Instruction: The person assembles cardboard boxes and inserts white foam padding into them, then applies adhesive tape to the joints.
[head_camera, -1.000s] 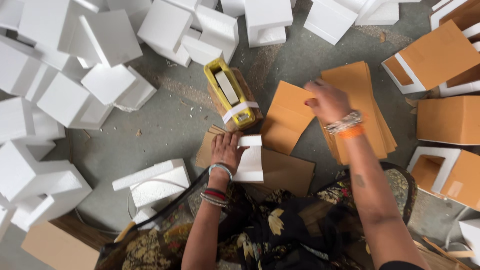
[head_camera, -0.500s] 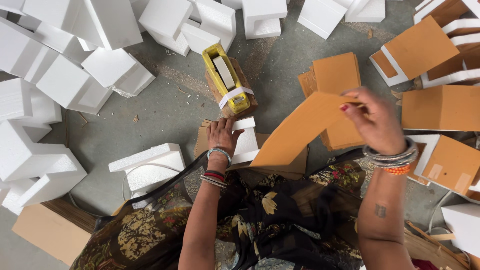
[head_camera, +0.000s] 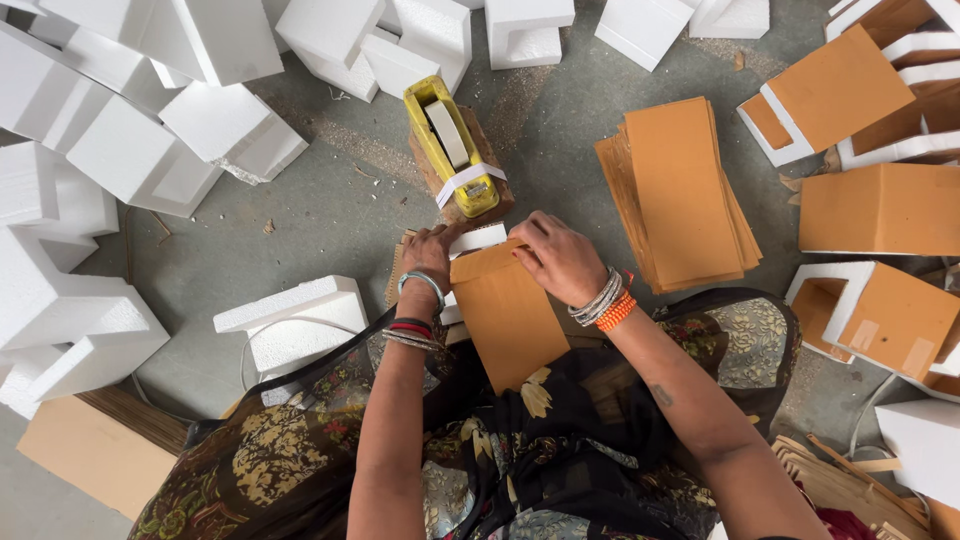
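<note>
Brown cardboard sheet (head_camera: 510, 310) is lying over a white foam block (head_camera: 470, 242) right below the yellow tape dispenser (head_camera: 452, 148), in the person's lap area on the floor. Left hand (head_camera: 430, 255) is curled down on the sheet's left top corner, fingers pressing it and the foam edge together. Right hand (head_camera: 560, 258) is flat-ish over the top right edge, fingers bent down onto it, pinning rather than gripping.

To do this bit well, I'd say square the sheet's top edge with the foam edge before anything gets stuck, and keep both hands pressing so it doesn't skate. The sheet looks slightly skewed relative to the dispenser, so a small twist seems worth it.

Right of the dispenser is a stack of brown sheets (head_camera: 682, 190), and further right are finished brown-faced blocks (head_camera: 880, 210). Left of the dispenser is a big heap of bare foam pieces (head_camera: 140, 150).
</note>
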